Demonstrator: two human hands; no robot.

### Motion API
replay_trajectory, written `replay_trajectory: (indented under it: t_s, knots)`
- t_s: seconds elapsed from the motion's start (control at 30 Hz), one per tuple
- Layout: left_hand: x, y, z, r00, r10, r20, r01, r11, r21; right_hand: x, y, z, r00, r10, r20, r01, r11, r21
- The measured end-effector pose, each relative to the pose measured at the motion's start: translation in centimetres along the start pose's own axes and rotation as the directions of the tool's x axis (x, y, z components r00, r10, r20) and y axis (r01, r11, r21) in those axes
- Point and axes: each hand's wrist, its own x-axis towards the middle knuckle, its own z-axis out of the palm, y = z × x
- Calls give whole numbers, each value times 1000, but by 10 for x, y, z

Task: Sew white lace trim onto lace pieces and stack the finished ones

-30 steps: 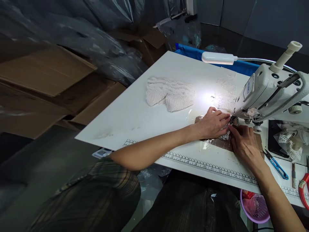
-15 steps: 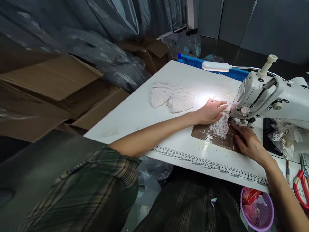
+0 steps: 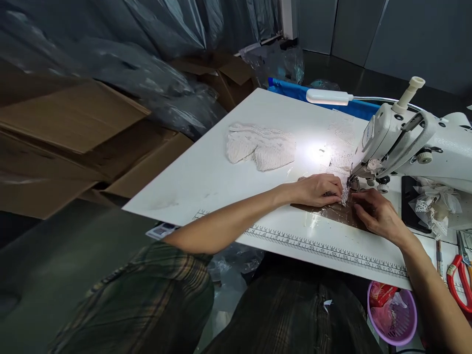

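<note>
A strip of white lace fabric runs along the tabletop to the needle area of a white sewing machine, its near end between my hands. My left hand has its fingers curled down on the left edge of this lace, just in front of the presser foot. On the other side, my right hand rests close to the foot, index finger and thumb apart with nothing visible between them. Beneath both hands lies a brown plate under shiny clear film. Another white lace piece lies flat to the left.
A lit lamp hangs behind the lace. A printed ruler follows the table's front edge. Red-handled pliers lie at the right, above a purple basket. Cardboard boxes stand on the left.
My left hand has come nearer to me, from on top of the lace to its near end, and its fingers have curled in. The right hand has barely moved.
</note>
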Motion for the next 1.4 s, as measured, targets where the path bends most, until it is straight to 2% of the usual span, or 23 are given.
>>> replay_trajectory:
  t_s: [0.1, 0.2, 0.33, 0.43, 0.5, 0.63, 0.73, 0.83, 0.9, 1.0, 1.07, 1.13, 1.27, 1.4]
  knots:
    - [-2, 2, 0, 1000, -11, -18, 11, 1000, -28, 5, -2, 4, 999, -37, -5, 37, 999, -6]
    - [-3, 2, 2, 996, 3, -84, -5, 1000, -15, 4, 1, 12, 997, -45, -65, 44, 999, -21]
    - [-1, 0, 8, 973, 23, -231, -3, 996, 88, -3, 4, 21, 983, -50, -178, 49, 999, -7]
    - [0, -1, 12, 971, 61, -231, -23, 986, 166, -7, 1, 25, 977, -31, -213, 27, 999, -18]
    - [-1, -2, 13, 977, 80, -200, -41, 981, 191, -8, -2, 25, 980, -26, -196, 20, 999, -31]
    - [-3, -2, 12, 977, 130, -169, -102, 981, 165, -9, -4, 24, 996, -52, -72, 48, 998, -50]
    - [-2, 0, 10, 969, 77, -235, -54, 993, 103, -11, -1, 24, 995, -96, -39, 93, 993, -73]
    - [-1, 1, 9, 951, 14, -310, 7, 998, 66, -11, 2, 25, 991, -114, -69, 109, 992, -66]
    - [-1, 0, 10, 956, 45, -290, -13, 994, 112, -10, 4, 25, 989, -76, -128, 68, 995, -66]
    - [-1, -2, 12, 978, 126, -167, -85, 969, 233, -9, 8, 26, 970, 28, -240, -52, 994, -94]
    - [-3, -3, 12, 987, 143, -74, -115, 948, 297, -9, 10, 27, 967, 49, -249, -80, 990, -117]
    - [-4, -3, 11, 989, 147, -15, -135, 940, 315, -10, 12, 28, 978, 13, -208, -43, 989, -140]
    - [-6, -5, 9, 985, 171, -18, -161, 953, 255, -10, 16, 30, 990, -69, -125, 47, 983, -178]
    - [-5, -5, 10, 989, 139, -51, -127, 975, 184, -9, 18, 31, 988, -94, -125, 70, 980, -186]
